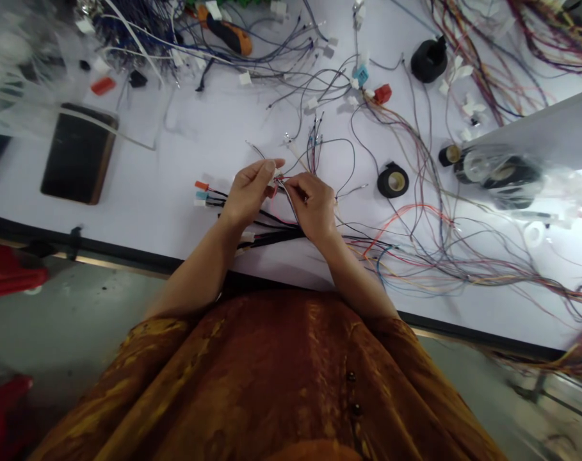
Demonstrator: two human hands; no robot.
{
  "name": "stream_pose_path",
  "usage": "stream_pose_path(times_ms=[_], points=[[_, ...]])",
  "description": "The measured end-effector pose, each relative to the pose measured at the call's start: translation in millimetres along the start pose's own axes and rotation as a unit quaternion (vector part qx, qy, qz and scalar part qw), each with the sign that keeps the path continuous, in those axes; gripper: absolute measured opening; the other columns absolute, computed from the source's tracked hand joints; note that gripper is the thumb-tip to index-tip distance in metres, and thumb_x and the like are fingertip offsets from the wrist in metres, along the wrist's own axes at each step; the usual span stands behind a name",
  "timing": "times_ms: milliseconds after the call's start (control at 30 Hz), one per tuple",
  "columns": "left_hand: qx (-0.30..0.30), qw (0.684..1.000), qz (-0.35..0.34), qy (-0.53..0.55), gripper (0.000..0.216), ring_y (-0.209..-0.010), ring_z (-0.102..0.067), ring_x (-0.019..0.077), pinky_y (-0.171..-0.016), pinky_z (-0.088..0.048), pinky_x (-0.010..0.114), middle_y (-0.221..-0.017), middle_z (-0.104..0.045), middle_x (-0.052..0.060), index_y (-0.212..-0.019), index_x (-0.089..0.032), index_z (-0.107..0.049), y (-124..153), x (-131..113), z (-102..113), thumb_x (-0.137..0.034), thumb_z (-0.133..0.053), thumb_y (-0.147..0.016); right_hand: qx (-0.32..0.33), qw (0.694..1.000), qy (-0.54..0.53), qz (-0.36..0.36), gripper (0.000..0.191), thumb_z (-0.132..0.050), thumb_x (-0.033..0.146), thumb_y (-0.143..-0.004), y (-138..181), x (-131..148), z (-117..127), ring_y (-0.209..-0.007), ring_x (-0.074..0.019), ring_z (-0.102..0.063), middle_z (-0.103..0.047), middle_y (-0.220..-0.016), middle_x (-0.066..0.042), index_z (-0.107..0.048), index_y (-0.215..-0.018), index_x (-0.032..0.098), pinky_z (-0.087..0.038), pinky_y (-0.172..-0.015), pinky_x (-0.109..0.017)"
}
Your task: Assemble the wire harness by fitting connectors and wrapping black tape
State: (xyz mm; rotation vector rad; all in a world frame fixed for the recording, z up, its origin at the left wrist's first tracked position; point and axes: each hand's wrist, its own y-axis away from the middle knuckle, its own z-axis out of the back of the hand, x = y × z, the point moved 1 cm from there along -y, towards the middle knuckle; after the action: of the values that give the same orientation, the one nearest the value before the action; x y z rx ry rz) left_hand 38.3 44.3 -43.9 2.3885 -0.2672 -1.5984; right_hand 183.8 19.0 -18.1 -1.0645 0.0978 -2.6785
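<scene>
The left hand (248,191) pinches a small pale connector (278,173) between thumb and fingers, apparently to steady it, while the right hand (316,203) grips thin wires (291,203) just to its right, seemingly to control their ends. Both wrists angle inward from the near side, bringing the fingertips close together. Nearer, a black-sleeved bundle (278,237) lies along the table (194,131), probably leaving slack; farther right rests a tape roll (384,184), apparently within reach.
</scene>
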Motion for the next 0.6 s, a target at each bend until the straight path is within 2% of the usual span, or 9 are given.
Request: stream_pose_path(times_ms=[133,300,433,600], points=[[0.014,0.999,-0.016,-0.029,0.027,-0.059,-0.054,0.0074,-0.055,-0.044,0.019,-0.076,-0.065,0.002,-0.096,-0.017,-0.075,1,-2,-2,-0.043,-0.069,-0.093,-0.036,0.998,0.023,0.039,0.032,-0.041,0.032,-0.107,5,-1,-5,-0.082,-0.0153,-0.058,-0.064,-0.090,-0.005,-0.065,-0.090,0.020,-0.044,-0.078,-0.028],[0.037,0.999,-0.005,-0.010,0.031,-0.055,-0.048,0.0047,-0.053,-0.041,0.018,-0.071,-0.059,0.000,-0.096,-0.014,-0.074,0,0,-2,-0.045,-0.066,-0.095,-0.061,0.993,0.059,0.078,0.037,-0.039,0.033,-0.108,8,-4,-10,-0.079,-0.0159,-0.056,-0.060,-0.085,-0.005,-0.066,-0.087,0.020,-0.040,-0.077,-0.031],[0.057,0.996,-0.034,-0.059,0.032,-0.056,-0.050,0.0051,-0.053,-0.042,0.017,-0.073,-0.060,0.000,-0.100,-0.016,-0.075,-1,4,2,-0.046,-0.069,-0.092,-0.046,0.995,0.057,0.073,0.034,-0.042,0.032,-0.108,5,-6,-13,-0.080,-0.0156,-0.056,-0.060,-0.086,-0.005,-0.064,-0.084,0.020,-0.040,-0.079,-0.031],[0.042,0.993,-0.059,-0.097,0.036,-0.059,-0.054,0.0076,-0.055,-0.046,0.019,-0.076,-0.064,0.002,-0.098,-0.016,-0.074,1,5,2,-0.051,-0.065,-0.094,-0.056,0.997,-0.023,0.046,0.024,-0.049,0.028,-0.105,4,-8,-12,-0.080,-0.0145,-0.056,-0.060,-0.087,-0.003,-0.061,-0.085,0.020,-0.042,-0.077,-0.029]])
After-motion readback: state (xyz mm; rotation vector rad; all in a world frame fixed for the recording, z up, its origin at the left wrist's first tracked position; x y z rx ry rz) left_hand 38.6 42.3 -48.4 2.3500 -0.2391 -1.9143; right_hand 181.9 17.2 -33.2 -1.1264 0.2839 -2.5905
